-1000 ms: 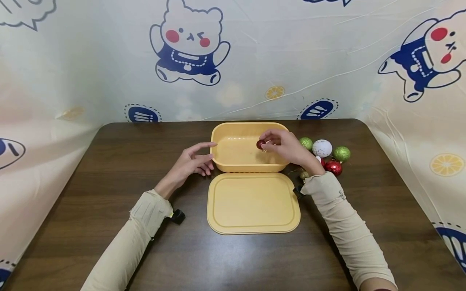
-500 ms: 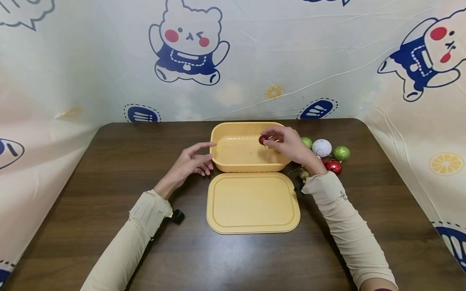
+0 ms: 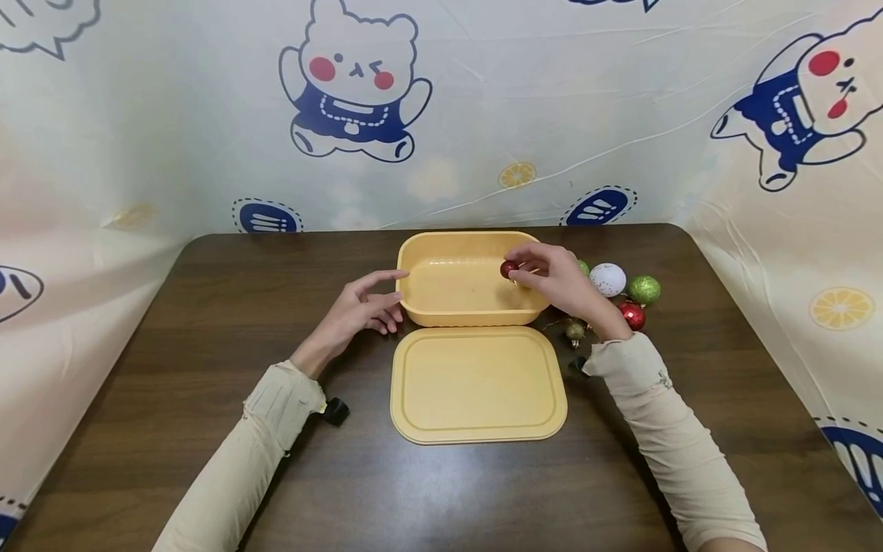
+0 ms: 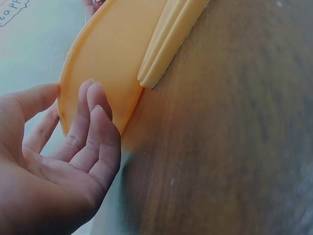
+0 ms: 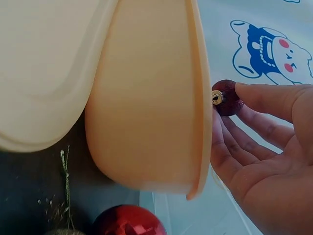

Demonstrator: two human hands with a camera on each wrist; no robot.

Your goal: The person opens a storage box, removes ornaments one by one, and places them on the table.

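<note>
No readable text on the backdrop (image 3: pixel 483 115) or elsewhere.

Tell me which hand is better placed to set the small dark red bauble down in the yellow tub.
Right. The right hand already pinches the dark red bauble over the yellow tub, so it probably only needs to lower and let go. The left hand holds nothing; its fingers touch the tub's outer left wall.

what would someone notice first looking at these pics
The yellow tub at the middle of the dark table, with its lid lying flat in front of it. The right hand pinches a small dark red bauble over the tub, while the left hand touches the tub's left wall. Glittery baubles cluster right of the tub.
</note>
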